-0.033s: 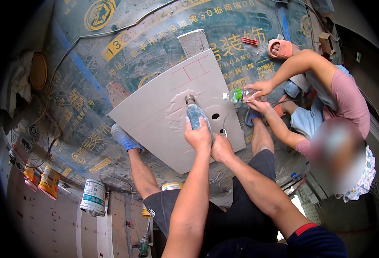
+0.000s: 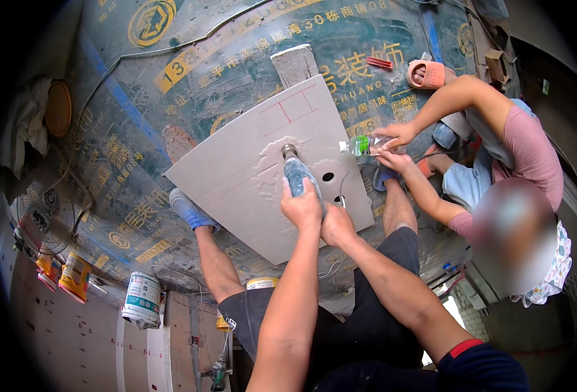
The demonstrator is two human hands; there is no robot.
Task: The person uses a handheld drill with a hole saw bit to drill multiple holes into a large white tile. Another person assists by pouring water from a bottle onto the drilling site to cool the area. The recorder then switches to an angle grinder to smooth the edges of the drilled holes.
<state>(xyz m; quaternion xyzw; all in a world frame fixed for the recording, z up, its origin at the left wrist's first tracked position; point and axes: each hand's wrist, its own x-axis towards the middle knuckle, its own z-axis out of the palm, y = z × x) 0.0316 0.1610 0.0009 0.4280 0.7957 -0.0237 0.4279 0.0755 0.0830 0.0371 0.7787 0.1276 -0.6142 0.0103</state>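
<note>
A blue angle grinder (image 2: 296, 175) with a round metal hole-saw bit (image 2: 289, 151) stands against a large pale tile (image 2: 236, 176). My left hand (image 2: 303, 208) is wrapped round its dusty body. My right hand (image 2: 338, 224) is closed at the rear end of the grinder, partly hidden behind it, beside the cable. Wet, whitish slurry surrounds the bit. Two round holes show in the tile, the upper hole (image 2: 328, 177) just right of the grinder, and red lines mark its far end. A co-worker's hands (image 2: 396, 144) tilt a clear water bottle (image 2: 365, 145) toward the bit.
My feet (image 2: 193, 210) stand on either side of the tile. A grey slab (image 2: 294, 64) lies at its far edge. The co-worker squats at the right near an orange slipper (image 2: 427, 74). A fan (image 2: 50, 212) and several buckets (image 2: 142, 297) stand at left; a cable (image 2: 200, 40) crosses the floor covering.
</note>
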